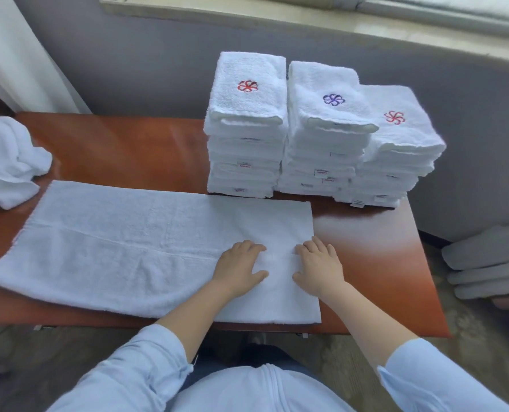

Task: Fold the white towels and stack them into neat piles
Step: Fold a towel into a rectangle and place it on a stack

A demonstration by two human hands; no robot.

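Reddish-brown surface (366,248) below a grey wall and window sill, bearing the spread towel (113,248) along its near edge. Pressed flat on that towel's right end: left hand (238,267) and right hand (318,267), fingers straight, gripping nothing. Just beyond the towel's far right corner, three folded piles (321,138); off its left end, crumpled towels (6,162). Seemingly smoothing before a fold. Next, probably: pinching one end and carrying it across, edges matched.

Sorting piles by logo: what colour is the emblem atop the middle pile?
Purple emblem on the middle pile, clearest in the head view.
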